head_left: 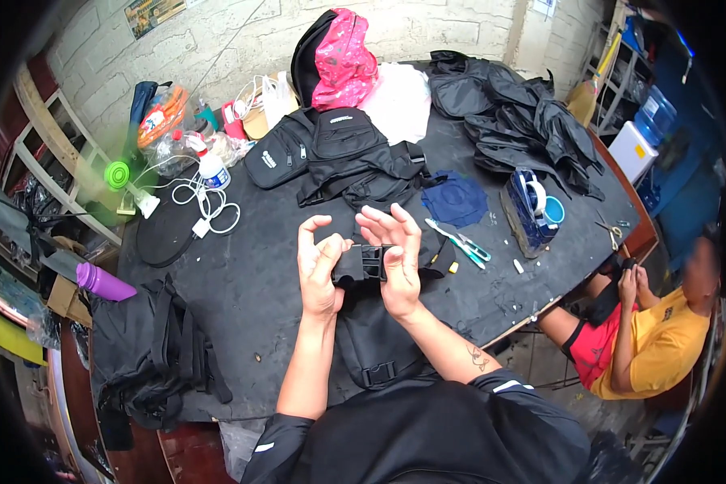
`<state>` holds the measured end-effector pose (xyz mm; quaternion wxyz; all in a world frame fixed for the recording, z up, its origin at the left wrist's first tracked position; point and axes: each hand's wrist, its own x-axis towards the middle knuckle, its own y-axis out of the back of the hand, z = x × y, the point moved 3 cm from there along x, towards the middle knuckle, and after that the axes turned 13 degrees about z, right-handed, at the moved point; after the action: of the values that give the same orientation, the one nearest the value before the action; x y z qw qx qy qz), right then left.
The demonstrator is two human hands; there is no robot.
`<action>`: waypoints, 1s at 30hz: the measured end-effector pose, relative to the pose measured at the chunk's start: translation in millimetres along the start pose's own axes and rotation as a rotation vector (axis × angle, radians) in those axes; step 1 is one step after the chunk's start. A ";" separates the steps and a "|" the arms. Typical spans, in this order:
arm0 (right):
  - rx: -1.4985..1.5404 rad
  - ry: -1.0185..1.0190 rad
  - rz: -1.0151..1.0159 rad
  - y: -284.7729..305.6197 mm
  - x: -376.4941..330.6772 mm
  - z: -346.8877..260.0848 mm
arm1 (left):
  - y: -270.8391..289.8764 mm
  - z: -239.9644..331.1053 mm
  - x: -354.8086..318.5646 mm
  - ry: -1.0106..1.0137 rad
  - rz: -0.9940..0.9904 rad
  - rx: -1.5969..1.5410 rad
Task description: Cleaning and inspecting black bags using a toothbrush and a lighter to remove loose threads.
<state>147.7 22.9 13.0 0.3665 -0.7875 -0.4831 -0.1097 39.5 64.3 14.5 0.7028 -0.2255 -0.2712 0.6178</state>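
Observation:
A black plastic side-release buckle (371, 261) is held up over the near middle of the table, between my two hands. My left hand (321, 270) pinches its left end, where black webbing seems to join, with some fingers raised. My right hand (400, 266) grips the right end between thumb and fingers. Right below lies a black bag (371, 335), partly hidden by my wrists and body, with another black buckle (379, 373) on its near side. Just beyond my right hand are white-and-teal thread snips (460, 244) and a dark blue cloth piece (455, 199).
Black bags (339, 149) and a pink bag (347, 60) lie farther back. Black fabric (524, 113) is heaped back right, near a tape dispenser (531, 211). White cords, a spray bottle (211, 168) and a green fan (117, 174) stand left. A person (653, 331) sits at the right.

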 end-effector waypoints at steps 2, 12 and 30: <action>-0.044 -0.058 -0.052 1.1 2.4 3.1 | 4.7 -5.3 3.9 -0.008 0.006 -0.008; -1.052 0.023 -0.537 17.9 29.3 -2.1 | 48.8 -2.6 36.6 -0.021 0.042 0.423; -0.805 0.256 0.635 134.8 65.9 28.4 | 194.7 22.5 95.5 0.122 0.357 -0.140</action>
<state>289.5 51.5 -35.9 0.1061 -0.9539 -0.0916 -0.2654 -112.1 184.7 -85.8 0.5799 -0.3553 -0.2260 0.6974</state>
